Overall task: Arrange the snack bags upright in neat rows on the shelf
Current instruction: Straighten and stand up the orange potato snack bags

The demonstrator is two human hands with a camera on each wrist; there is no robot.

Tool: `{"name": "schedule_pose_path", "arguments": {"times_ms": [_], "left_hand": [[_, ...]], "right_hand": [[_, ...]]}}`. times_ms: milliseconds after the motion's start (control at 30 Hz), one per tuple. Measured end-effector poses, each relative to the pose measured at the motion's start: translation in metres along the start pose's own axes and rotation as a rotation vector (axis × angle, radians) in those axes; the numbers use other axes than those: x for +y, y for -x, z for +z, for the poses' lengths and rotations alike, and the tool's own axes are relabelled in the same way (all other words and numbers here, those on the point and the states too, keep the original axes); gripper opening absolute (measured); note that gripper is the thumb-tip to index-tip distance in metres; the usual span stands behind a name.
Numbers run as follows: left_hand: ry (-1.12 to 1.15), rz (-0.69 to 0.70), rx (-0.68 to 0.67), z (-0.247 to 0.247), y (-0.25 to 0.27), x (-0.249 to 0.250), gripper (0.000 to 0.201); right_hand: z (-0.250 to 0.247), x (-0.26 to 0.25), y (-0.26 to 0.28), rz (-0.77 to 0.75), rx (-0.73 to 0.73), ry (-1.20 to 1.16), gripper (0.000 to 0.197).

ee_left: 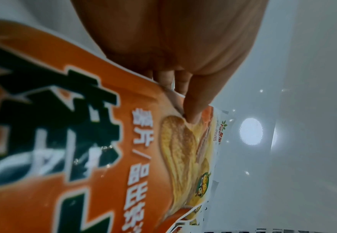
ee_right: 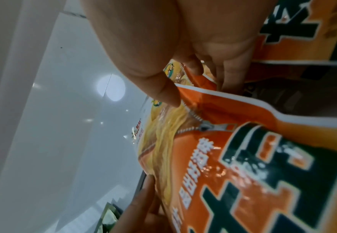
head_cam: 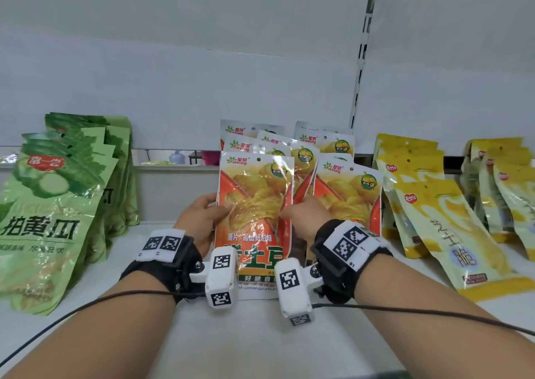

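Both hands on one bag. The front orange bag [head_cam: 254, 219] sits between the two hands, long axis vertical, top edge tilted a little back toward the row behind it, bottom edge down near the shelf [head_cam: 260, 335] floor just ahead of the wrists.

Left hand [head_cam: 199, 219]: thumb laid across the bag's face, fingers [ee_left: 164, 78] curled behind its left edge, so clamped on that edge. Right hand [head_cam: 304, 219]: thumb on the face, fingers [ee_right: 229, 74] tucked behind the right edge, pinching it likewise. Neither hand is nearer; the bag lies dead centre between them, both grips about mid-height.

Beyond the fingers, further orange bags [head_cam: 347, 187] stand in two short files, one straight behind the held bag, one beyond and to the outside of the right fingers. Outside the left hand, well apart: green bags [head_cam: 52, 204], leaning. Outside the right hand: yellow bags [head_cam: 434, 204], slumped back.

Judgement: the bag is being seated as front of the left orange file. What matters next is the gap straight ahead of the fingers. Push away and downward, keep the long axis upright, and let the back panel meet the bag behind. Risk: it slides forward at the base once released.
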State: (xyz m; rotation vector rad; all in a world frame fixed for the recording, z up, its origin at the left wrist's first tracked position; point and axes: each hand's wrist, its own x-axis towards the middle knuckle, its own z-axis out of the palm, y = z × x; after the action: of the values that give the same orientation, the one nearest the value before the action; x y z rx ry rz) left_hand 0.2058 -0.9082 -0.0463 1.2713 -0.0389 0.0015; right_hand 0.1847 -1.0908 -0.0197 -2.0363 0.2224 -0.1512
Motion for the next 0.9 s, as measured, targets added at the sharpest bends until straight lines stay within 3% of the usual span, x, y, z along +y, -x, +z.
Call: {"name": "schedule_pose_path", "arguments": {"times_ms": [100,267,467,633,767,900], "left_hand": [[-0.009,0.019,-0.021,-0.004,-0.006,-0.001,0.031],[-0.005,0.040,-0.025,-0.007,-0.011,-0.003,0.029],[0.054,0.041,0.002,-0.010,-0.015,-0.008,0.034],[0.076,0.033,0.011,-0.012,-0.020,-0.011,0.035],[0.001,0.061,0.071,-0.015,-0.023,-0.014,0.029],[-0.081,0.097,0.111,-0.016,-0.026,-0.015,0.037]], "right_hand": [[0.000,-0.007,-0.009,0.008,0.003,-0.108,0.046],[0.007,-0.008,-0.023,0.034,0.050,-0.207,0.083],[0.017,-0.015,-0.035,0.057,-0.017,-0.399,0.077],[0.019,-0.018,-0.038,0.014,-0.026,-0.379,0.075],[0.020,-0.019,-0.036,-0.029,-0.062,-0.379,0.079],[0.020,-0.018,-0.037,-0.047,-0.082,-0.415,0.085]]}}
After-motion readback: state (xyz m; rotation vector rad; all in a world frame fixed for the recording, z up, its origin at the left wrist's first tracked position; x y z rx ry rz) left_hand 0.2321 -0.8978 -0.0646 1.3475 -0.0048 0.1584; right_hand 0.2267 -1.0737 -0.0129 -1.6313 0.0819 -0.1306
